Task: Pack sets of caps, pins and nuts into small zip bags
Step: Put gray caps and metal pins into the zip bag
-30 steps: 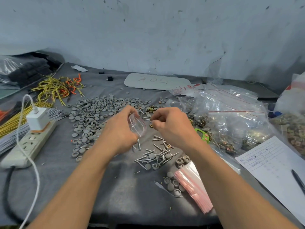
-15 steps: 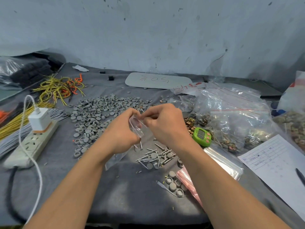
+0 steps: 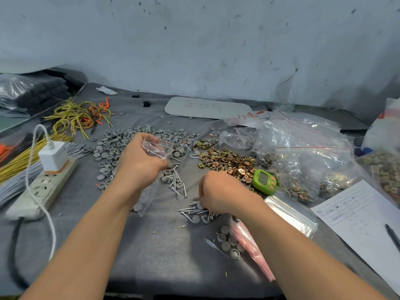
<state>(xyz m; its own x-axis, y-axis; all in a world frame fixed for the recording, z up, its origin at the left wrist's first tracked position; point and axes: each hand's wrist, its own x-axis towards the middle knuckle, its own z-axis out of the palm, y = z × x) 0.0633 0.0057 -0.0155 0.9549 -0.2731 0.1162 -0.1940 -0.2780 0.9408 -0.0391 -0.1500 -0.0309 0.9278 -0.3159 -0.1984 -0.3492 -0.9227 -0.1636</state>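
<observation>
My right hand (image 3: pixel 218 193) just left the bag and dropped onto the near pile of pins (image 3: pixel 190 211). Its fingers are curled down in there, and I can't tell if I've grabbed any yet. My left hand (image 3: pixel 138 167) pinches the little zip bag (image 3: pixel 157 149) up over the caps (image 3: pixel 112 148), mouth open. So pins go in next, I reckon.

Cool, even light fills the scene from above, moderately bright. A paler patch lies on the grey cloth of the bench (image 3: pixel 164 263) at the near centre, and the forearms cast only soft, faint shadows. White glints sit on the clear plastic bags (image 3: pixel 307 146) at the right and on the small zip bag (image 3: pixel 157 148). Wide-angle bending curves the bench edges. The power strip (image 3: pixel 41 189) at the left looks slightly smeared, and the corners are dimmer.
</observation>
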